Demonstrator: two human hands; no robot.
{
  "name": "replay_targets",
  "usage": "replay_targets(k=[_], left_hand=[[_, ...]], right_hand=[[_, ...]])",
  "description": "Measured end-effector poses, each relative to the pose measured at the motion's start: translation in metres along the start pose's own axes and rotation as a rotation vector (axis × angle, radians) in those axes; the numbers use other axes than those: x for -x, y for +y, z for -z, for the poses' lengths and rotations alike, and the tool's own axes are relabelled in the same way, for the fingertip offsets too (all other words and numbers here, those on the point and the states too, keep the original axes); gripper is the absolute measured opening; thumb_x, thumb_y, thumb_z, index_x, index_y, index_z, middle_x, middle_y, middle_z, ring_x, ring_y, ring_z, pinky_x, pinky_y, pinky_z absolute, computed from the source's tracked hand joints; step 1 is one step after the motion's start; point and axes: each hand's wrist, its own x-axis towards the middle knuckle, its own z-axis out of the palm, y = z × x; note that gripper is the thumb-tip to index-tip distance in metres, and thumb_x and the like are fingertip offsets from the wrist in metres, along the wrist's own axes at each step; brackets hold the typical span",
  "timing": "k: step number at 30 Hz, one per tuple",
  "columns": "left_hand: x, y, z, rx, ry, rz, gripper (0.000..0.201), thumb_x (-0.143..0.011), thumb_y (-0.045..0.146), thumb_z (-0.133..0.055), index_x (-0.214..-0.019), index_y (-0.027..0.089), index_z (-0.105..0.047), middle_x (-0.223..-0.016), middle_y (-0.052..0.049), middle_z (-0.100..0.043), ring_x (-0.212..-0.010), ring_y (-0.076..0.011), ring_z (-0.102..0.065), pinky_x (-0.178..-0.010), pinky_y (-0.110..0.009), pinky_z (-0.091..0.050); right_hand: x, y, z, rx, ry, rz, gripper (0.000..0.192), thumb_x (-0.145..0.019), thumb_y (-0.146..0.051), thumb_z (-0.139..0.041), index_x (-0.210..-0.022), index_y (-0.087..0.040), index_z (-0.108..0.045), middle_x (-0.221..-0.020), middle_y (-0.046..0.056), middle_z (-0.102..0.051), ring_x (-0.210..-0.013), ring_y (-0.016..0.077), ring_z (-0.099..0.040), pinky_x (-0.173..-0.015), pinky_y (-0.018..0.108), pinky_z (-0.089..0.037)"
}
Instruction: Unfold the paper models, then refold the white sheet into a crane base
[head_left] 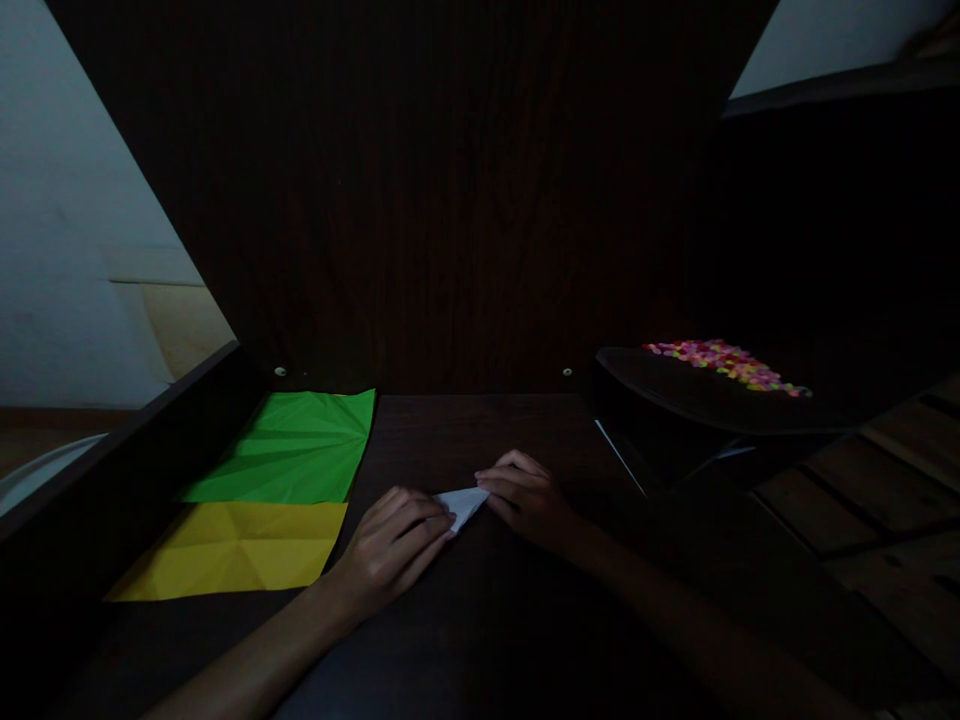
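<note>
A small piece of folded white paper [463,504], roughly triangular, lies between my two hands over the dark wooden tabletop. My left hand [397,540] is closed on its left part, with the fingers over the top and the thumb along the near edge. At its pointed right end my right hand [525,497] pinches the tip between thumb and fingers. Parts of the paper are hidden under the left fingers.
Creased green paper [292,445] lies on the left, overlapping a creased yellow sheet [240,548]. A dark upright panel [450,200] stands at the back, and a low ledge [150,420] runs along the left. A dark bag-like object with a colourful patch [724,363] sits at right.
</note>
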Motion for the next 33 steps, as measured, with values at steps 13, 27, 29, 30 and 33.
replay_targets(k=[13, 27, 29, 30, 33], left_hand=[[0.0024, -0.0048, -0.0023, 0.026, -0.017, -0.041, 0.020, -0.091, 0.010, -0.061, -0.110, 0.016, -0.063, -0.091, -0.009, -0.070, -0.087, -0.0210, -0.065, -0.072, -0.035, -0.055], [-0.0003, -0.0010, -0.0041, 0.125, -0.109, 0.065, 0.010, -0.092, 0.015, -0.061, -0.099, 0.018, -0.068, -0.100, -0.010, -0.066, -0.096, -0.0227, -0.063, -0.079, -0.037, -0.054], [0.0004, -0.0017, -0.0046, 0.137, -0.123, 0.084, 0.010, -0.091, 0.015, -0.062, -0.098, 0.018, -0.069, -0.102, -0.010, -0.066, -0.099, -0.0233, -0.062, -0.081, -0.039, -0.053], [0.0007, -0.0020, -0.0049, 0.142, -0.127, 0.097, 0.011, -0.091, 0.015, -0.062, -0.099, 0.019, -0.069, -0.103, -0.010, -0.065, -0.100, -0.0235, -0.061, -0.082, -0.039, -0.053], [0.0014, -0.0029, -0.0057, 0.143, -0.135, 0.131, 0.014, -0.090, 0.014, -0.063, -0.101, 0.021, -0.069, -0.106, -0.009, -0.065, -0.102, -0.0235, -0.060, -0.084, -0.040, -0.052]], right_hand=[[-0.0023, 0.0020, 0.0008, 0.023, 0.100, 0.047, 0.020, -0.089, -0.011, -0.060, -0.105, -0.019, -0.067, -0.101, 0.008, -0.075, -0.082, 0.0205, -0.061, -0.068, 0.035, -0.055], [-0.0005, 0.0047, 0.0035, 0.091, 0.134, 0.069, 0.021, -0.089, -0.010, -0.062, -0.107, -0.019, -0.069, -0.104, 0.008, -0.075, -0.083, 0.0196, -0.058, -0.065, 0.033, -0.054], [-0.0003, 0.0050, 0.0037, 0.104, 0.136, 0.068, 0.019, -0.090, -0.012, -0.062, -0.106, -0.020, -0.070, -0.102, 0.007, -0.075, -0.081, 0.0190, -0.058, -0.064, 0.032, -0.053], [-0.0002, 0.0049, 0.0040, 0.109, 0.142, 0.070, 0.019, -0.091, -0.012, -0.061, -0.105, -0.020, -0.071, -0.102, 0.007, -0.075, -0.080, 0.0186, -0.057, -0.064, 0.031, -0.053], [-0.0003, 0.0042, 0.0051, 0.115, 0.142, 0.097, 0.021, -0.090, -0.011, -0.062, -0.106, -0.021, -0.071, -0.101, 0.006, -0.075, -0.079, 0.0180, -0.058, -0.064, 0.030, -0.053]])
